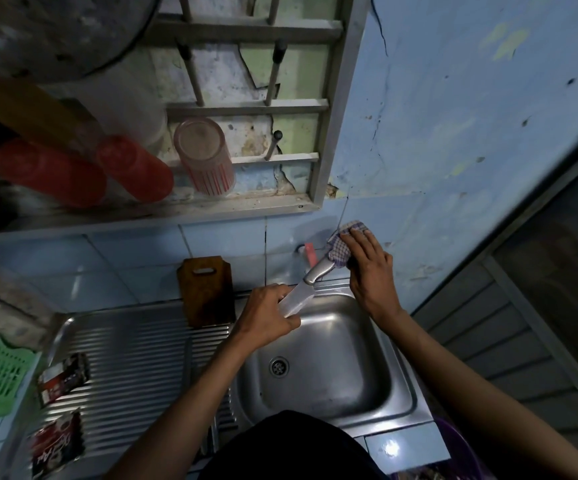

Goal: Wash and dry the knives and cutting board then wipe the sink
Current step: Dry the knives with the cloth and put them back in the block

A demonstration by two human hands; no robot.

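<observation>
Setting: blue tiled wall with peeling paint filled the upper right of the frame; steel sink (pixel 400 386) sat lower centre, ribbed drainboard (pixel 131 368) to its left.
Knife (pixel 306 289): held over the far rim of the sink basin, blade toward lower left, metal handle toward upper right, tilted.
Left hand (pixel 266 318): centre of frame; grip pinched the knife blade, thumb on one flat side and fingers on the other.
Right hand (pixel 367 268): right of centre, against the wall; fingers curled round a purple-and-white checked cloth (pixel 341 251) wrapped over the end of the knife handle.
Cutting board (pixel 208 292): dark wood with a slot handle, upright, leaning on the wall tiles at the back of the drainboard, just left of the left hand, not touching it.
Tap: small red part (pixel 310 253) showed at the wall, just left of the cloth; rest hidden.
Drainboard items: two dark printed sachets (pixel 62 377), lower left, blurred.
Table edge: green plastic basket (pixel 2 379) at far left.
Wall rack (pixel 249 109): upper centre; upturned striped glass (pixel 206 157) and two red cups (pixel 135 168) on its pegs.
</observation>
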